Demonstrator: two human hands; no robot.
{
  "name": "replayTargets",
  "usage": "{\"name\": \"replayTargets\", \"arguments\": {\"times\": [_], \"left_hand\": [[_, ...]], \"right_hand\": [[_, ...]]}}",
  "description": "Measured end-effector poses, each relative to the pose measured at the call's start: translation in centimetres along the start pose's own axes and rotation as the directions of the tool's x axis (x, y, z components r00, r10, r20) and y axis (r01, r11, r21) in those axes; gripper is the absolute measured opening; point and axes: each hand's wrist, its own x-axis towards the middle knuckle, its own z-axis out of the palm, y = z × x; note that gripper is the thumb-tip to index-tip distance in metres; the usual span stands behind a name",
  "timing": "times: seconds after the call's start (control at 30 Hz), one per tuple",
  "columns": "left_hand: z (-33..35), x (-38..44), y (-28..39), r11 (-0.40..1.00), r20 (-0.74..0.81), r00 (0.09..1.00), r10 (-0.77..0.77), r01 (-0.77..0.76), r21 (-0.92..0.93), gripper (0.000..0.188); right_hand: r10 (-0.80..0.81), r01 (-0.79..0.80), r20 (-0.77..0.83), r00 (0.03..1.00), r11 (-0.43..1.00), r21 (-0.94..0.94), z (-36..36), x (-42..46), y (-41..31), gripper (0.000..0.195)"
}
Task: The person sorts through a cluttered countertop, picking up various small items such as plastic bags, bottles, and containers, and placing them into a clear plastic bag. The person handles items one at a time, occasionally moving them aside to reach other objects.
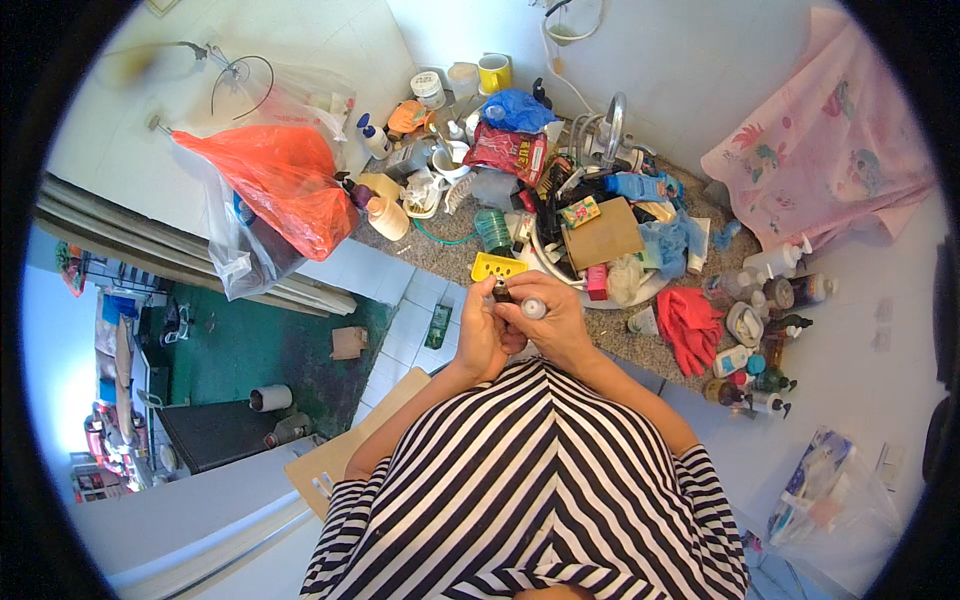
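Note:
Both hands meet in front of my striped shirt, close to the edge of the granite counter (427,232). My left hand (480,341) grips a small dark bottle (501,292), held upright, whose lower part is hidden by fingers. My right hand (559,315) touches the same bottle with its fingertips. A pale translucent cap or small cylinder (533,307) is held in that right hand, round end facing up. Just beyond the fingers lies a yellow soap dish (499,266) with dark holes. A green translucent container (492,229) stands behind the dish.
The washbasin (652,289) is piled with a cardboard piece (604,232), packets and bags under a chrome faucet (616,127). Red rubber gloves (686,330) and several pump bottles (780,259) stand right. A red plastic bag (277,180) hangs left; a pink towel (825,142) hangs right.

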Motion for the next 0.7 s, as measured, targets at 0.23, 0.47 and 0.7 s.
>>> {"name": "replayTargets", "arguments": {"times": [0.23,0.47,0.7], "left_hand": [[-0.8,0.3,-0.5,0.997,0.013,0.999,0.039,-0.038,-0.066,0.048],[-0.7,0.2,0.0,0.998,0.101,0.995,0.010,-0.003,-0.061,0.050],[-0.2,-0.3,0.0,0.998,0.058,0.998,-0.039,0.041,-0.036,0.065]], "right_hand": [[0.041,-0.041,-0.010,0.999,0.999,0.025,0.5,0.3,-0.8,0.018],[0.091,-0.085,-0.052,0.995,0.991,0.104,1.0,0.1,-0.3,0.016],[0.171,-0.161,-0.060,0.984,0.977,0.143,1.1,-0.3,1.6,0.012]]}}
